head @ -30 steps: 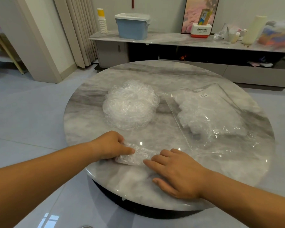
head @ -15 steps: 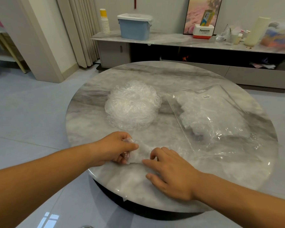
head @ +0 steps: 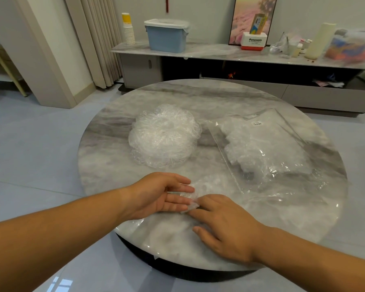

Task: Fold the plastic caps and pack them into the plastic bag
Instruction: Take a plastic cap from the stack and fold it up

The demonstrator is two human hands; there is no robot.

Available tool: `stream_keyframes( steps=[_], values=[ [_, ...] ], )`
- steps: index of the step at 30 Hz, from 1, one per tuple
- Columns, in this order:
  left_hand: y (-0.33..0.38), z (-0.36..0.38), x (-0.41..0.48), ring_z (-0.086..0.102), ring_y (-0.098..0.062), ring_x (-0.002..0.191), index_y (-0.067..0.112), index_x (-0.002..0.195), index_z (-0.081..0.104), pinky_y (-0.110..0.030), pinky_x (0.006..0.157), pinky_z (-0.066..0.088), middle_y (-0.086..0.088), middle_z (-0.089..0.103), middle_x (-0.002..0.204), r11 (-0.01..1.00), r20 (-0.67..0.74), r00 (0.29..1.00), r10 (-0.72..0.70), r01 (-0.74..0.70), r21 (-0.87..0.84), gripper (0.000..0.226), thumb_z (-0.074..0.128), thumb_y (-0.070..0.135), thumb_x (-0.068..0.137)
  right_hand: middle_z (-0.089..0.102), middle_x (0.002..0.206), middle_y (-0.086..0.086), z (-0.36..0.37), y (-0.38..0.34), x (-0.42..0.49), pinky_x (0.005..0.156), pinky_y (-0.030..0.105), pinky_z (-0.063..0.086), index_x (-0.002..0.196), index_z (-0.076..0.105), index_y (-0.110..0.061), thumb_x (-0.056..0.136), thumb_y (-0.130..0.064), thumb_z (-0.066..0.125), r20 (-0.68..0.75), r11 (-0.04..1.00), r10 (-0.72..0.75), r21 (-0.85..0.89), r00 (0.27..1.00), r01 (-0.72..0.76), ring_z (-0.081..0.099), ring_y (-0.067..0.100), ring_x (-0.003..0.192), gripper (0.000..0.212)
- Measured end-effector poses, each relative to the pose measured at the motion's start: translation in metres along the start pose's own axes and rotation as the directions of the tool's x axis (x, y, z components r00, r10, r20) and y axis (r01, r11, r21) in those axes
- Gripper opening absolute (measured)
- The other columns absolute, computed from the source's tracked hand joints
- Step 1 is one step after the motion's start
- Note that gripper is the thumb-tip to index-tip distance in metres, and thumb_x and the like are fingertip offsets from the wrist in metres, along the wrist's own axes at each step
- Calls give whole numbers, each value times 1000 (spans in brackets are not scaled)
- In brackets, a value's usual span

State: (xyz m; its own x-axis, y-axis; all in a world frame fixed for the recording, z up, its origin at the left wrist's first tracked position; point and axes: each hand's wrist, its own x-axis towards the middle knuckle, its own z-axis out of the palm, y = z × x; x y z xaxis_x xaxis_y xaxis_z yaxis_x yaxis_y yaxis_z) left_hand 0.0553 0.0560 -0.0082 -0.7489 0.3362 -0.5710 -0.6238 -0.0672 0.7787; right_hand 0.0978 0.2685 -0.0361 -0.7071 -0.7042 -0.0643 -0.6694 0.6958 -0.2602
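Folded cap (head: pixel 190 204) flattened at six o'clock on the table (head: pixel 198 95).
It is touched by straight fingers of the left hand (head: pixel 162 194) and right hand (head: pixel 223 225); the cap pile (head: pixel 163 137) is seen at twelve, the plastic bag (head: pixel 268 152) at two.

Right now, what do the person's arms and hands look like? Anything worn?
Nothing worn that shows. Left hand and right hand are bare: no gloves, rings, watch or wristbands. Both arms are uncovered up to the frame edge, no sleeve in view. No markings, cables or sensors visible.
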Motion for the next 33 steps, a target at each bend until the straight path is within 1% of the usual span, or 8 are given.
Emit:
stream_keyframes(
  steps=[6,14,20,23,25,28,30,33],
  values=[
    [-5,7,2,71,-37,105,6,135,54,-47,91,58,-10,63,134,1000,-6,1000,-21,21,-17,39,40,2,99,63,110,-6,-7,-3,-15,83,34,51,110,68,-22,92,-30,48,-196,1000,9,24,981,-5,58,16,95,28],
    [-3,8,3,71,-39,106,9,140,49,-51,94,55,-10,60,138,999,-14,1000,-14,14,-42,44,40,-3,98,56,137,-8,0,2,-8,103,29,40,135,57,-23,90,-33,32,-54,996,10,84,999,-6,50,14,112,52],
    [7,5,4,73,-40,97,12,132,52,-46,79,63,-12,69,125,999,-42,999,-6,8,40,38,59,0,97,54,131,-5,5,8,-5,103,32,39,132,55,-20,94,-38,33,-71,994,59,97,996,-52,49,17,114,47],
    [9,4,10,75,-25,83,12,124,58,-33,60,60,-10,75,108,983,-129,986,105,-83,166,36,70,5,91,54,129,-7,5,10,-5,101,35,40,130,55,-22,94,-41,33,-49,998,58,33,997,-57,48,17,112,46],
    [9,0,18,69,-14,72,14,116,63,-27,58,54,-5,73,97,862,-220,936,276,-140,487,33,78,15,86,54,128,-6,5,11,-3,99,37,42,128,56,-21,95,-42,34,-49,998,60,25,997,-59,48,18,111,46],
    [9,0,30,60,-7,85,22,116,63,-22,81,50,5,62,106,488,-154,899,411,-74,870,45,82,41,80,54,131,-7,4,13,-1,98,38,43,130,55,-21,96,-43,34,-53,999,49,22,997,-48,48,17,112,46],
    [12,4,36,59,-9,94,21,126,60,-24,88,48,4,59,111,454,-140,919,369,-47,890,58,81,48,79,53,134,-8,3,14,-2,98,38,43,131,55,-22,96,-44,33,-60,999,42,18,997,-41,48,16,114,47],
    [18,13,45,60,-12,85,17,118,63,-24,78,49,4,61,95,516,-149,950,276,-15,856,51,83,44,79,50,141,-7,3,18,-4,103,36,41,138,52,-22,97,-48,31,-61,998,51,25,997,-49,46,15,122,52]
  ],
)
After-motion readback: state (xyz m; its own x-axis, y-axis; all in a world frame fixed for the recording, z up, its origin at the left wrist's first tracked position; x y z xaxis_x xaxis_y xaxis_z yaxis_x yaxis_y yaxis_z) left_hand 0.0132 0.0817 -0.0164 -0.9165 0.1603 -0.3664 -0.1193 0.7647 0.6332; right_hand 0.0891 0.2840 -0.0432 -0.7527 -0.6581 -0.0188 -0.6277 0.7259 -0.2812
